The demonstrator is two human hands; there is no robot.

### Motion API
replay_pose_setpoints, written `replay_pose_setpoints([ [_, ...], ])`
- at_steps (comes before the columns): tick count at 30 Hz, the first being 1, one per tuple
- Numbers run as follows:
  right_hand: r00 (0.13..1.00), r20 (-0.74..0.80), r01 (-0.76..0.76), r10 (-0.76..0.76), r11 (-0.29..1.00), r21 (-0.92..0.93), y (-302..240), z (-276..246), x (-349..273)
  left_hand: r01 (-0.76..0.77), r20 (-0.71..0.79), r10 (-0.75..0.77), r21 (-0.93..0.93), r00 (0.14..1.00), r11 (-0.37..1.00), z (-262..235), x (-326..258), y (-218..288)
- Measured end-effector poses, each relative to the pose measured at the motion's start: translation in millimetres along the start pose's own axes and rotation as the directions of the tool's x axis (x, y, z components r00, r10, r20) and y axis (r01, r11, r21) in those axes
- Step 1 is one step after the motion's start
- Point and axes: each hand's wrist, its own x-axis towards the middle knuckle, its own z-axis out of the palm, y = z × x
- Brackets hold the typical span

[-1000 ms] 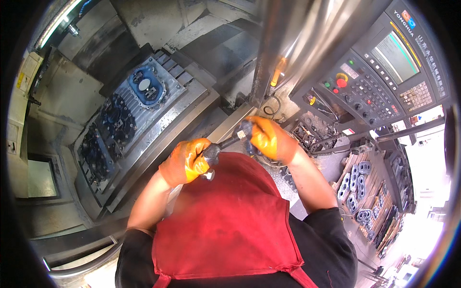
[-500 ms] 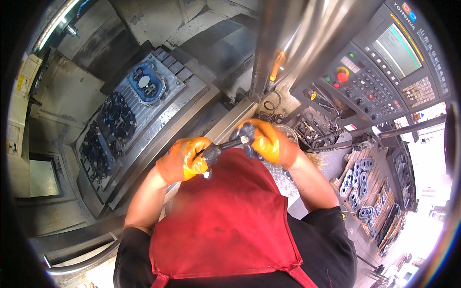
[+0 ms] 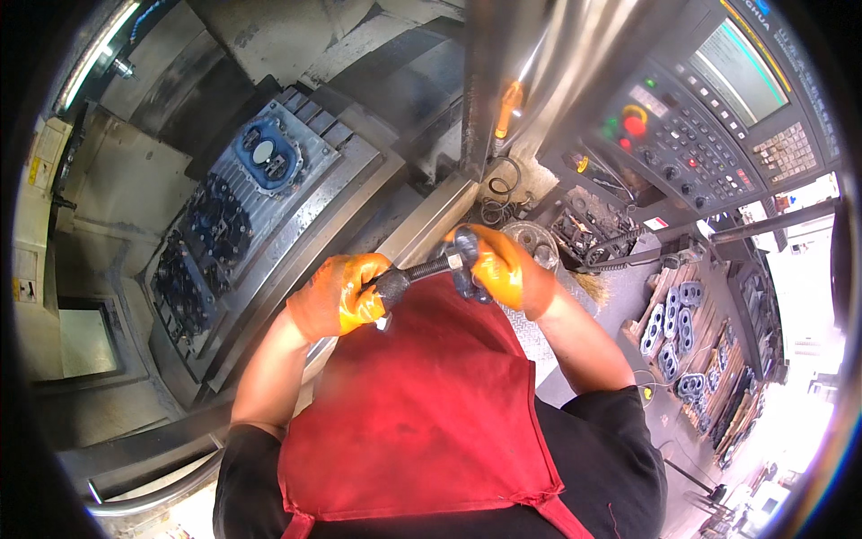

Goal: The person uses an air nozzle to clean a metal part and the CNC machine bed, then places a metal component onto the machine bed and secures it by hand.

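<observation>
left hand [image 3: 339, 295] wrapped on tool [image 3: 415, 274] handle | right hand [image 3: 499, 268] clenched round part [image 3: 465, 262], above apron [image 3: 413, 404] | risk: glove slip (oily?) drops part

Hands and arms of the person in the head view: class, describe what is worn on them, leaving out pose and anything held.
Both the left hand and right hand wear orange gloves with darker, soiled patches. The forearms are bare; short black sleeves start near the shoulders. A red apron covers the chest between the arms.
</observation>
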Motion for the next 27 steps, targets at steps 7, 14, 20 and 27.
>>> replay_pose_setpoints([
  [7, 0.996, -0.075, -0.054, 0.041, 0.981, -0.185, 2.4, -4.9, -4.4, 0.043, 0.002, -0.043, -0.117, 0.999, 0.992, 5.9, 1.1, 6.5],
  [14, 0.997, 0.044, 0.063, -0.063, 0.998, -0.012, 12.4, -7.6, -9.2, -0.004, 0.0, 0.004, -0.02, 1.0, 1.0, 6.5, 3.3, 3.3],
  [20, 0.957, 0.019, 0.277, -0.29, 0.892, -0.357, 11.9, -7.1, -10.0, -0.021, -0.01, 0.022, 0.02, 1.0, 1.0, 6.8, 4.0, 3.4],
  [27, 0.942, -0.038, 0.276, -0.333, 0.834, -0.478, 14.5, 1.0, -11.2, 0.005, -0.004, -0.005, -0.045, 1.0, 0.999, 8.1, 5.7, 6.3],
])
